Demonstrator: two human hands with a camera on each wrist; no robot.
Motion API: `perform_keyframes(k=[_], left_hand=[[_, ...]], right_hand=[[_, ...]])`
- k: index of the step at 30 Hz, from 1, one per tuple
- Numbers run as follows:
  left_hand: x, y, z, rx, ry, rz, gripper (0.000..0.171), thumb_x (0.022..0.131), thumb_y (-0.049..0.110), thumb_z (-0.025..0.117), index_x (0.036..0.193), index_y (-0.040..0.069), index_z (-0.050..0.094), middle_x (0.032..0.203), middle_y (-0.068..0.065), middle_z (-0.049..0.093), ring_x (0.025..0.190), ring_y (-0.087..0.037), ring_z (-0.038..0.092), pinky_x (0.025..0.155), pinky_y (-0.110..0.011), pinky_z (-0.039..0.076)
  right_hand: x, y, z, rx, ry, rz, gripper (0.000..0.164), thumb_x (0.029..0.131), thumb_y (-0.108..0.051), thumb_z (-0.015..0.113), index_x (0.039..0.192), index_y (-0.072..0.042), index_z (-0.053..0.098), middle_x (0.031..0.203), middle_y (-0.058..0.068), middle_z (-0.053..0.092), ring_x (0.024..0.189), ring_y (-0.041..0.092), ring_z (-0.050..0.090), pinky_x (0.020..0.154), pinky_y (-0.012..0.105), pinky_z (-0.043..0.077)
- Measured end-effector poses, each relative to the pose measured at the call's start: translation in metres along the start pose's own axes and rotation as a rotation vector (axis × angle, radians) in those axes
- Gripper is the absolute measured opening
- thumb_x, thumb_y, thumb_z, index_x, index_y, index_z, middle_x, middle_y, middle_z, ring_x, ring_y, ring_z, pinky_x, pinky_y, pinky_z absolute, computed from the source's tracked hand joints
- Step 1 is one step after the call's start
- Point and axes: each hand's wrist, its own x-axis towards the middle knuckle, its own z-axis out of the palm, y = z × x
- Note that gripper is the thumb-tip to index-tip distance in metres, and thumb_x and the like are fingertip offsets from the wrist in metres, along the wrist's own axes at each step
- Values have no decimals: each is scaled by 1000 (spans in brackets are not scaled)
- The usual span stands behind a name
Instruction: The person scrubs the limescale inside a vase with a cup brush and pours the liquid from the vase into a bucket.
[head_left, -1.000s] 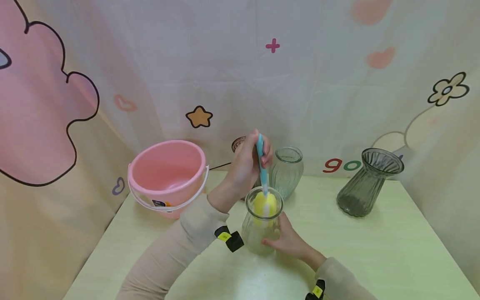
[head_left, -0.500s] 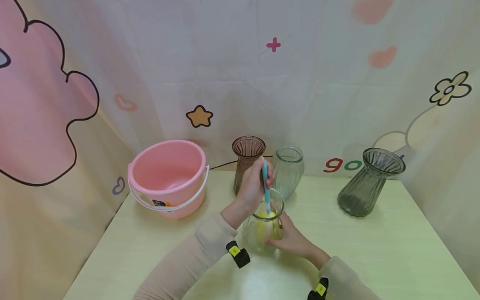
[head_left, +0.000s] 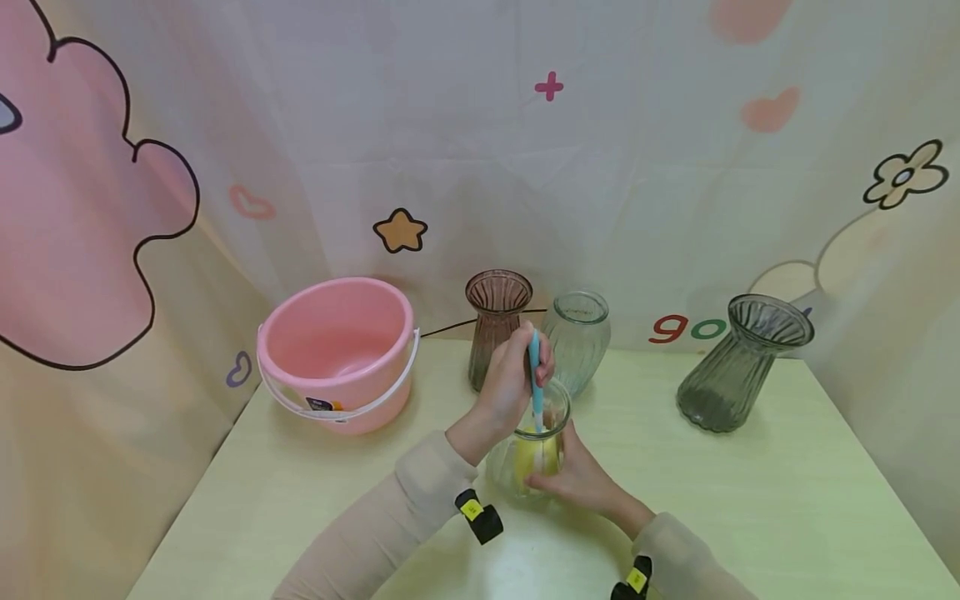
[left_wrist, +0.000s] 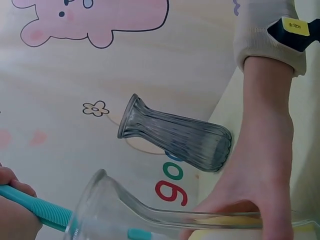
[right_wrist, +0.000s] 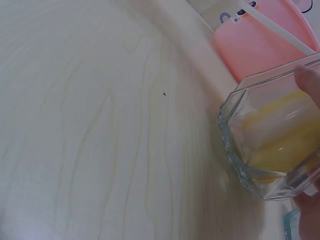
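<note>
In the head view my left hand [head_left: 501, 385] grips the teal handle [head_left: 537, 402] of a sponge brush, which points down through the mouth of a clear glass vase. Its yellow sponge head [head_left: 534, 457] shows through the glass, low inside the vase [head_left: 498, 468]. My right hand [head_left: 587, 478] holds that vase from the right, thumb across the front and fingers behind. The left wrist view shows the ribbed handle [left_wrist: 50, 212] entering the vase's flared rim. From the right wrist, the faceted base of the vase [right_wrist: 232, 132] is seen, with yellow sponge inside.
A pink bucket [head_left: 390, 400] with a white handle stands at the left. Behind the hands are a brownish-pink vase [head_left: 491, 333] and a pale green vase [head_left: 581, 354]. A grey fluted vase [head_left: 723, 383] stands at the right. A printed curtain [head_left: 637, 208] hangs behind the table [head_left: 712, 508].
My left hand has moved down and slightly right, pushing the sponge deeper into the vase. The brownish-pink vase behind has come into fuller view. My right hand keeps holding the glass.
</note>
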Motion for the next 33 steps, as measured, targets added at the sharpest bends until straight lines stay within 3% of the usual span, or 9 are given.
perform_keyframes(k=[6, 13, 17, 20, 26, 33], left_hand=[[3, 15, 5, 23, -26, 32, 41, 97, 34, 29, 66, 10, 41, 57, 2, 36, 53, -13, 32, 56, -25, 29], [10, 50, 14, 40, -88, 83, 39, 98, 27, 27, 66, 10, 41, 56, 1, 35, 53, -13, 32, 56, -24, 29], [15, 71, 16, -11, -113, 125, 40, 99, 26, 26, 66, 10, 41, 56, 1, 35, 53, -13, 32, 54, -25, 28], [19, 79, 15, -49, -110, 143, 41, 99, 26, 27, 64, 10, 42, 56, 0, 34, 52, -13, 31, 53, -25, 28], [20, 81, 13, -59, -106, 126, 41, 99, 27, 28, 64, 10, 42, 56, 1, 34, 52, -13, 31, 53, -25, 27], [16, 62, 11, -31, -93, 94, 41, 99, 28, 26, 65, 10, 40, 56, 2, 35, 51, -12, 31, 53, -25, 26]], right_hand=[[-3, 2, 5, -9, 23, -23, 104, 66, -33, 81, 143, -17, 13, 143, 9, 32, 133, 27, 29, 103, 55, 26], [-1, 5, 7, -58, 48, -113, 105, 66, -27, 82, 144, -16, 14, 146, 7, 28, 136, 27, 22, 106, 56, 20], [-1, 3, 2, -51, -16, -134, 104, 71, -28, 78, 146, -17, 6, 150, 11, 16, 139, 30, 14, 106, 58, 17], [-4, -1, -5, -27, -102, -89, 100, 77, -31, 73, 146, -20, 2, 152, 10, 9, 139, 31, 10, 106, 59, 18], [-9, -6, -19, -68, -202, 2, 89, 84, -34, 65, 147, -26, 3, 153, 10, 12, 135, 36, 24, 102, 61, 24], [-6, -4, -20, -67, -187, -40, 87, 83, -32, 67, 147, -26, 9, 151, 8, 15, 136, 31, 20, 102, 55, 29]])
